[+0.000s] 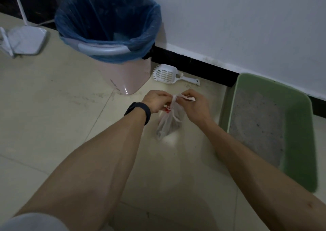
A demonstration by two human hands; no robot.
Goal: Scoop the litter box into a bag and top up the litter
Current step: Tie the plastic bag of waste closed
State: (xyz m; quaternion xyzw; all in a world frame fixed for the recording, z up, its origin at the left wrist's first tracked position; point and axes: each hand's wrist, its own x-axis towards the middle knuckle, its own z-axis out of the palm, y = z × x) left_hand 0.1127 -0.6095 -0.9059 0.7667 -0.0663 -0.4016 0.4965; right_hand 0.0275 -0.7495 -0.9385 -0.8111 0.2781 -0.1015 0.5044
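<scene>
A small translucent white plastic bag (170, 123) with dark clumps inside hangs just above the tiled floor, between both hands. My left hand (156, 101), with a black band on the wrist, pinches one twisted handle of the bag. My right hand (195, 105) pinches the other handle, and the two handles cross at the bag's top. The green litter box (298, 125) with grey litter stands to the right against the wall. A white slotted litter scoop (167, 75) lies on the floor behind the bag, by the baseboard.
A pink bin (127, 75) lined with a blue bag stands behind my left hand. A white dustpan on a pole (26, 40) rests at the far left. The white wall with its black baseboard (194, 65) runs behind everything.
</scene>
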